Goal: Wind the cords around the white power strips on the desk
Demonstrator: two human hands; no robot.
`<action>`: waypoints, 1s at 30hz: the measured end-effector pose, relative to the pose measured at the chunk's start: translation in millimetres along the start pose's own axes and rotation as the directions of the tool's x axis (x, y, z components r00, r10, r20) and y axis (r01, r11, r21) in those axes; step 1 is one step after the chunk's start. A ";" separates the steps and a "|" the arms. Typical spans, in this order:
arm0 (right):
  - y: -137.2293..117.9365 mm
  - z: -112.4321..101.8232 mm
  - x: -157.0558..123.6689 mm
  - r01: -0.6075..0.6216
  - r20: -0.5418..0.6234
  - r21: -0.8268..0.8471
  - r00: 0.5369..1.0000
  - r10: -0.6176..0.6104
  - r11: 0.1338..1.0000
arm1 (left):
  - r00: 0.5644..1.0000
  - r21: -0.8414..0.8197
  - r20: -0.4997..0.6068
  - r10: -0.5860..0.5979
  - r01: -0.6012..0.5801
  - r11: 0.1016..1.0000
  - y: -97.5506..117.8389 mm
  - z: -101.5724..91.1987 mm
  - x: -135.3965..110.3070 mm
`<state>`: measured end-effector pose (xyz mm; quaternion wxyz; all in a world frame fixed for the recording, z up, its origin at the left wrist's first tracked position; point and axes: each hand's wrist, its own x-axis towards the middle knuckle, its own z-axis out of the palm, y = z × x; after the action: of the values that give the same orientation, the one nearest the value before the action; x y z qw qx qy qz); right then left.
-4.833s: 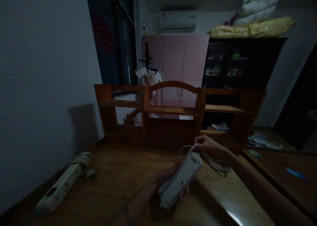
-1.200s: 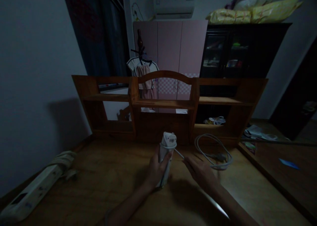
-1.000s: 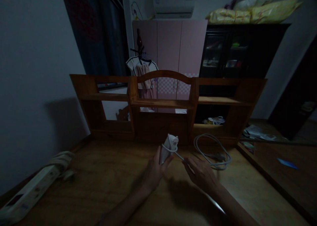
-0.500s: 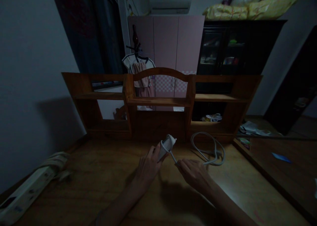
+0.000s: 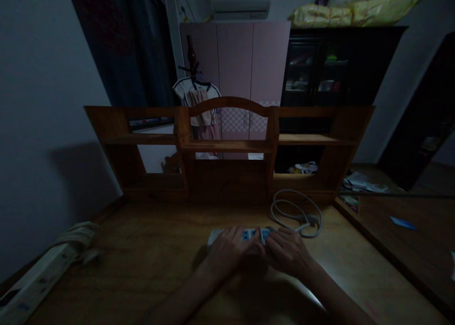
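Note:
A white power strip (image 5: 249, 234) lies flat on the wooden desk (image 5: 149, 258), sockets up, lengthwise left to right. My left hand (image 5: 229, 249) rests over its left half with the fingers curled onto it. Over the strip's right end sits my right hand (image 5: 287, 251), fingers bent down onto it. The strip's white cord (image 5: 296, 213) lies coiled on the desk just behind and to the right of my right hand, with its plug inside the coil.
A second, longer power strip (image 5: 31, 287) with a bundled cord lies at the desk's left edge by the wall. A wooden shelf unit (image 5: 227, 144) stands along the desk's back. Another tabletop with a blue object (image 5: 401, 223) lies to the right.
The power strip was held upright in my left hand with my right hand on the cord. Now it lies flat on the desk under both hands.

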<state>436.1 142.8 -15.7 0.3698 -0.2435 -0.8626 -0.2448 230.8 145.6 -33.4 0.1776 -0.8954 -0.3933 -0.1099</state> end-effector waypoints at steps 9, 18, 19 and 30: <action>23.5 -11.8 -6.4 -0.505 0.153 0.348 0.862 0.483 0.790 | 0.883 0.014 -0.182 0.432 -0.437 0.899 28.0 -13.5 -2.6; 22.1 22.4 -10.9 -0.820 0.606 0.446 0.572 0.553 0.359 | 0.837 0.107 -0.398 0.376 -0.365 0.925 18.2 -9.3 -9.1; 22.9 23.8 -10.8 -0.832 0.612 0.453 0.551 0.567 0.320 | 0.835 0.120 -0.416 0.360 -0.342 0.932 16.8 -8.1 -9.2; 24.6 35.7 -28.4 -0.585 0.322 0.308 0.806 0.496 0.750 | 0.956 -0.232 -0.243 -0.166 0.109 0.967 -8.0 -11.1 -4.5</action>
<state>449.6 176.2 -53.0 0.3683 -0.4301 -0.8204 0.0798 221.3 143.2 -23.0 0.1213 -0.8573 -0.4140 -0.2808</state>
